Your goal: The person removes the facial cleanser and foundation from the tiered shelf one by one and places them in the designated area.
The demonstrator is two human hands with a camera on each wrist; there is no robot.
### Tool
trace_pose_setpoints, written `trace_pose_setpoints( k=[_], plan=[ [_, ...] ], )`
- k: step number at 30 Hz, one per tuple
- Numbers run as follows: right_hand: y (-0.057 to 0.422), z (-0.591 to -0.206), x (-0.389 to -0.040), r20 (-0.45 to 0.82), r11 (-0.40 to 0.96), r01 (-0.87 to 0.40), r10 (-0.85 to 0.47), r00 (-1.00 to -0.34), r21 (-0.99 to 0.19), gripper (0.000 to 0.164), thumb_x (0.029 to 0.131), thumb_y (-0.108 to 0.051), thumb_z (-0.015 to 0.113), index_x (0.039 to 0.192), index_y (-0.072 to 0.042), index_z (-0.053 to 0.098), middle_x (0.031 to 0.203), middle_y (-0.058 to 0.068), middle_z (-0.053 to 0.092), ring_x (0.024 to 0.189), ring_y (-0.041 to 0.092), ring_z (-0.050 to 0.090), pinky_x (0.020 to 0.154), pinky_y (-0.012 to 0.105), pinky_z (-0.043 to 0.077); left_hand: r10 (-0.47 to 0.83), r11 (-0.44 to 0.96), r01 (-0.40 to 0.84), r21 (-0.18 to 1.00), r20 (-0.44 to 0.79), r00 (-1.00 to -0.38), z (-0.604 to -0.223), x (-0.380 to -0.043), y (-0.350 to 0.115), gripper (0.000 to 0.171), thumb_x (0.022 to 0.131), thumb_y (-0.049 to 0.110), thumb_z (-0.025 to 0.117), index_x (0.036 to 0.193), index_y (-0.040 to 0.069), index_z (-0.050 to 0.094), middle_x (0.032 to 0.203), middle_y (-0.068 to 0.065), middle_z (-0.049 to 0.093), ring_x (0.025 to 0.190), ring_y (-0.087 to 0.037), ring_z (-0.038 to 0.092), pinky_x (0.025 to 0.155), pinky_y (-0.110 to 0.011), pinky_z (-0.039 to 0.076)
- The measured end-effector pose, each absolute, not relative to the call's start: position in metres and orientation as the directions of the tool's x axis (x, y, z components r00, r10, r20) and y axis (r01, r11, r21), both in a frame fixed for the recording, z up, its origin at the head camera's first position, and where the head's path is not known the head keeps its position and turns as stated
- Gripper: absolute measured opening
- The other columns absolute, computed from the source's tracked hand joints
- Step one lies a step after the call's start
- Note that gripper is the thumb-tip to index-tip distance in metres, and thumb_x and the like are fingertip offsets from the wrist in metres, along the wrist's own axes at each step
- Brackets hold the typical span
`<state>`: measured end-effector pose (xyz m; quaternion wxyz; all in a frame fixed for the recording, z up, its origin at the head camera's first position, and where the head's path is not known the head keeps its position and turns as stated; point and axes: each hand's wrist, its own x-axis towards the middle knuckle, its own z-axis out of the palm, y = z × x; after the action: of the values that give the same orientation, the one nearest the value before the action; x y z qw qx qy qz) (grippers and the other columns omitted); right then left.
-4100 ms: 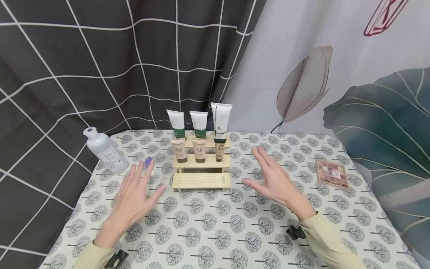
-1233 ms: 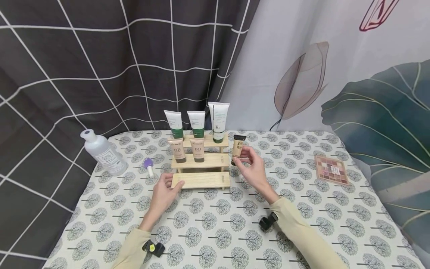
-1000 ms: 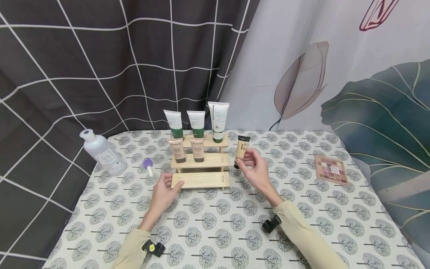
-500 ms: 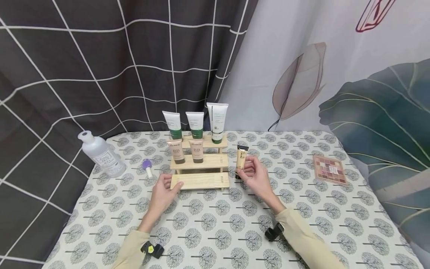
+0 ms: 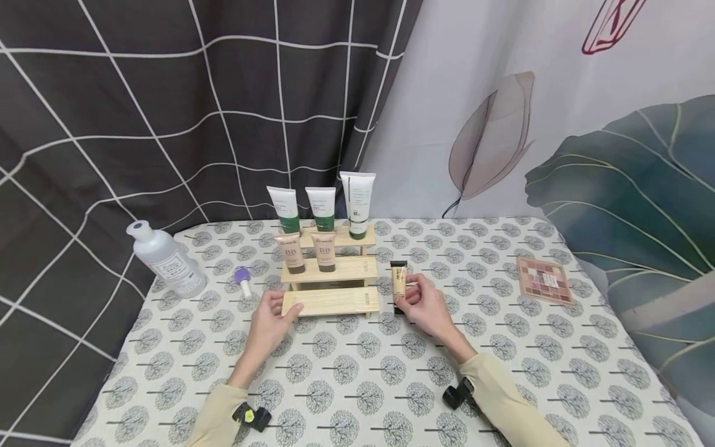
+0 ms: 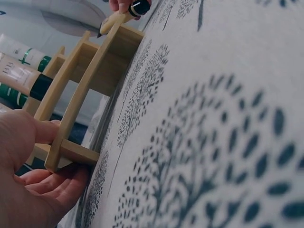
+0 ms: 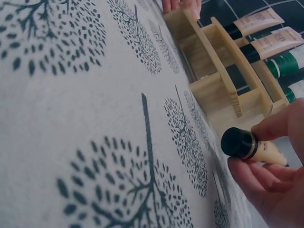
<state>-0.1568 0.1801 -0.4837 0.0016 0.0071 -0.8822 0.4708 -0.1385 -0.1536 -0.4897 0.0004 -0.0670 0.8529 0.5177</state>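
Note:
A three-step wooden stand (image 5: 335, 301) stands mid-table. My left hand (image 5: 267, 326) grips the left end of its lowest step, thumb (image 6: 47, 130) on top and fingers (image 6: 61, 185) underneath. To the right of the stand, my right hand (image 5: 427, 304) pinches a small beige cosmetic tube (image 5: 399, 280), its black cap (image 7: 236, 143) pointing down. Whether the cap touches the cloth is unclear. On the middle step stand two pink BB cream tubes (image 5: 292, 253). Three white tubes stand on the top step, two with green lower ends (image 5: 323, 208) and one taller tube (image 5: 358, 202).
At the left stands a pale pump-less bottle (image 5: 169, 261), with a small purple-topped white brush-like item (image 5: 243, 280) lying beside it. An eyeshadow palette (image 5: 545, 280) lies at the right. A dark gridded curtain (image 5: 167, 93) hangs behind the tree-print tablecloth (image 5: 357, 397).
Both hands were apart from everything at first. The left hand now grips the stand; the small tube has left the middle step's right end and moved right, then down toward me.

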Motion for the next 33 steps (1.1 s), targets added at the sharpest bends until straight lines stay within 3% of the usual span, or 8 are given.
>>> trace_pose_setpoints(
  k=[12,33],
  plan=[
    [0.177,-0.482,-0.144,-0.141,0.590,0.103,-0.019,-0.990,-0.801,0.049,0.083,-0.016,0.079,0.124,-0.001,0.056,0.087,0.009,0.069,0.069,0.018,0.063,0.061,0.029,0.056,-0.120,0.458,-0.124,0.880,-0.077,-0.990,-0.490,-0.139,-0.154,0.055,0.093,0.022,0.074,0.133,-0.003,0.048,0.128,-0.028,0.064,0.117,-0.039,0.065,0.101,-0.046,0.057],
    [0.178,-0.478,-0.136,-0.141,0.688,0.083,-0.029,-0.990,-0.721,0.043,0.083,-0.026,0.082,0.112,0.001,0.064,0.082,0.005,0.066,0.069,0.016,0.058,0.065,0.028,0.051,-0.124,0.448,-0.120,0.886,-0.071,-0.990,-0.490,-0.139,-0.153,0.054,0.092,0.021,0.076,0.133,-0.003,0.049,0.126,-0.027,0.065,0.114,-0.037,0.066,0.100,-0.046,0.058]
  ],
)
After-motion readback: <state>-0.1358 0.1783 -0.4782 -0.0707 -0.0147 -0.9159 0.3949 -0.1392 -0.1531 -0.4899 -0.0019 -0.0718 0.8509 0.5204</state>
